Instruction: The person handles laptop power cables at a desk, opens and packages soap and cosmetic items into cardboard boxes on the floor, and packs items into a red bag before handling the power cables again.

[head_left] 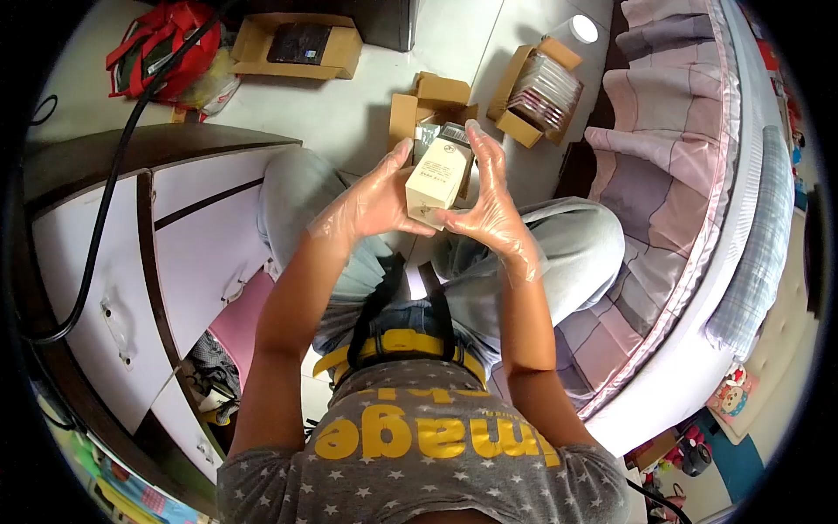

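Head view: box (439, 171) held up over the floor (374, 112), tilted, near the open carton (402, 113). Probably light, stiff card; corners could dent, film gloves may slip; best taken by its long sides. Right hand (497, 208) gripping it, thumb at near end, fingers at far end. Left hand (367, 203) open wide beside it, contact unclear

Left hand (371, 203) and right hand (496, 210) face inward, fingers (489, 150) curved, elbows (527, 365) bent.
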The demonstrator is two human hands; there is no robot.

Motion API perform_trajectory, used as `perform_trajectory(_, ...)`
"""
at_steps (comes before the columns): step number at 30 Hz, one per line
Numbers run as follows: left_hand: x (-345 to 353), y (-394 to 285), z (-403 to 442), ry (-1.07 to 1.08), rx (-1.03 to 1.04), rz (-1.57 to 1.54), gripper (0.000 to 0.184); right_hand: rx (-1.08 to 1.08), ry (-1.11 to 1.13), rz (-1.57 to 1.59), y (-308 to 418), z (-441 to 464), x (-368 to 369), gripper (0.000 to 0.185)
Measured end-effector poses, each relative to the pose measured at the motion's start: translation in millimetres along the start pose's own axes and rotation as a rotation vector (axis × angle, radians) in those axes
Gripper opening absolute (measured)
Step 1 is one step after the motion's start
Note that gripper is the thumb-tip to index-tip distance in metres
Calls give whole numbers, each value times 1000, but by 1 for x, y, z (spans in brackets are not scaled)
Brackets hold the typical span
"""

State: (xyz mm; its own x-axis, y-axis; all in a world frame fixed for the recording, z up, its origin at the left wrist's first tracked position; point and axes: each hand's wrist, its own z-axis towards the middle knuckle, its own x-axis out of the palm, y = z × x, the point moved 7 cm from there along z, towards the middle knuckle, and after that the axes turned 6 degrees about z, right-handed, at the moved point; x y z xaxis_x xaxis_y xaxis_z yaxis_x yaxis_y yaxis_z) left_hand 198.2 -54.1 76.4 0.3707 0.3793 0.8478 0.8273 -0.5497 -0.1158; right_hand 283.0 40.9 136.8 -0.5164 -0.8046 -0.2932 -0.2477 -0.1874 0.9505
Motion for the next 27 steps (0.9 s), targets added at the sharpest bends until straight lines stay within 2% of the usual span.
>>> perform_trajectory(1,0,3,2,1,2,2,69,-3,-3,7,-1,0,0,112)
perform_trajectory(3,-5,-1,4,-152,181,61,65,2,15,-25,-7,0,6,112)
perform_trajectory(5,-11,-1,1,-170,172,91,61,7,34,-59,-9,0,8,112)
perform_trajectory(7,-11,-2,-2,-119,117,189,55,46,-27,101,-11,1,2,110)
perform_trajectory(8,-14,-1,-4,-163,82,211,62,44,-26,100,-12,1,0,110)
perform_trajectory(11,-14,-4,-5,-128,-19,85,73,390,-44,543,-40,-6,0,77)
perform_trajectory(12,-15,-9,-7,-85,-7,164,84,349,-117,555,-35,-5,-4,57)
perform_trajectory(13,-16,-11,-6,-82,-5,171,84,342,-120,553,-34,-4,-4,57)
perform_trajectory(15,-31,-22,-13,-350,64,337,87,509,-345,784,-50,-9,-8,50)
perform_trajectory(16,-36,-31,-10,-407,199,443,80,474,-373,769,-58,-9,-10,44)
perform_trajectory(17,-35,-30,-7,-407,201,447,80,470,-374,770,-62,-9,-9,44)
perform_trajectory(19,-19,-45,-9,-489,509,481,72,482,-412,793,-64,-11,-6,39)
perform_trajectory(20,-11,-42,-10,-543,529,452,63,454,-419,818,-61,-11,-2,38)
perform_trajectory(23,-15,-36,4,-527,622,557,61,387,-542,838,-62,-13,5,39)
perform_trajectory(27,-4,-34,5,-514,595,667,66,353,-566,836,-65,-14,2,37)
